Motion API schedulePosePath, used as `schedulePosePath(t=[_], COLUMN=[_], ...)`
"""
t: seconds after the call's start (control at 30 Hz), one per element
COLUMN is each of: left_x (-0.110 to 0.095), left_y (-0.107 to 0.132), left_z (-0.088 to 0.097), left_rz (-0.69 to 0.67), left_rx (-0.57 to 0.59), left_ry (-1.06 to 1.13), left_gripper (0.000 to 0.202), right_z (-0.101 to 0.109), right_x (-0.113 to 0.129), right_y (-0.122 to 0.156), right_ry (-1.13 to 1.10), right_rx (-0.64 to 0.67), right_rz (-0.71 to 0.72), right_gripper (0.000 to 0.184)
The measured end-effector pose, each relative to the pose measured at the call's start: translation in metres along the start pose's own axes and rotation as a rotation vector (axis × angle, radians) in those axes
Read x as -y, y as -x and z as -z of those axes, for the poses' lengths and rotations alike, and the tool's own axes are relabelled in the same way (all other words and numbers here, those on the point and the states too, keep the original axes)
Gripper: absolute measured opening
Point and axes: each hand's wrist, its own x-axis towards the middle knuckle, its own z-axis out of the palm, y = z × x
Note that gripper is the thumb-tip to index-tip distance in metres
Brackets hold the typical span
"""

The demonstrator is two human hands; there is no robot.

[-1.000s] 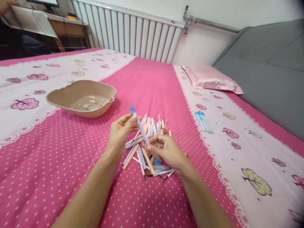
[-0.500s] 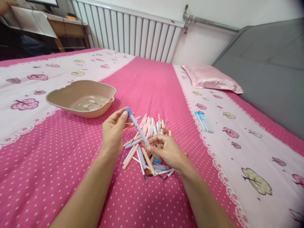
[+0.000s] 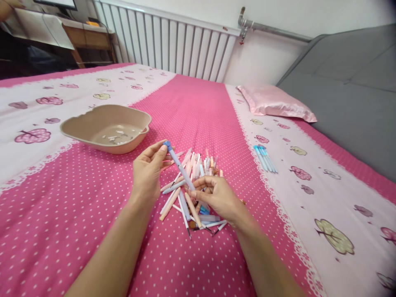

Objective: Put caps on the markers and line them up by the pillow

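Observation:
A lavender pen [image 3: 182,168] with a darker blue-violet top is held slantwise between my two hands. My left hand [image 3: 148,165] pinches its upper end between thumb and fingers. The lower end sits in the closed fingertips of my right hand [image 3: 218,196]. Beneath the pen lies a loose heap of pen parts [image 3: 193,208], with pink, peach, blue and lavender barrels and thin white refills with dark tips. My right hand covers part of this heap.
A beige plastic basin [image 3: 123,146] with small white bits inside stands to the left. Several blue pens [image 3: 265,159] lie side by side at the right. Further back are a pink pillow [image 3: 275,102], a grey headboard [image 3: 346,95] and a white radiator [image 3: 173,39]. Pink dotted bedding [image 3: 198,99] lies underneath.

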Motion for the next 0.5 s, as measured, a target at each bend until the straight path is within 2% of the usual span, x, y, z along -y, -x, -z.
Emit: schedulePosePath(t=[0.5], left_x=[0.0005], left_y=[-0.0017], left_z=[0.0009], left_rz=[0.001], left_rx=[-0.017], left_ry=[-0.006], left_gripper=[0.032], right_z=[-0.0004], right_x=[0.0005], right_y=[-0.0009], right_ry=[0.054], right_rx=[-0.035], right_rz=[0.012], right_gripper=[0.015])
